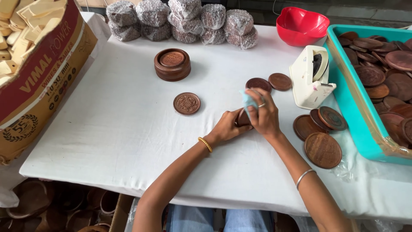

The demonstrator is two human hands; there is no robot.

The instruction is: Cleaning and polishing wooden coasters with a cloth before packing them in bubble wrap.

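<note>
My left hand (226, 125) grips a round brown wooden coaster (243, 118) on edge over the white table (120, 129). Over the coaster's top, my right hand (265, 115) presses a small pale blue cloth (248, 99). Most of the coaster is hidden by both hands. A carved wooden coaster (186, 103) lies flat to the left. A round wooden holder (172, 64) stands further back.
Loose coasters (319, 133) lie at my right, two more (269, 82) behind my hands. A white tape dispenser (310, 77), a red bowl (300, 25) and a teal tray (358, 124) of coasters sit right. Wrapped bundles (184, 19) line the back; a cardboard box (38, 73) stands left.
</note>
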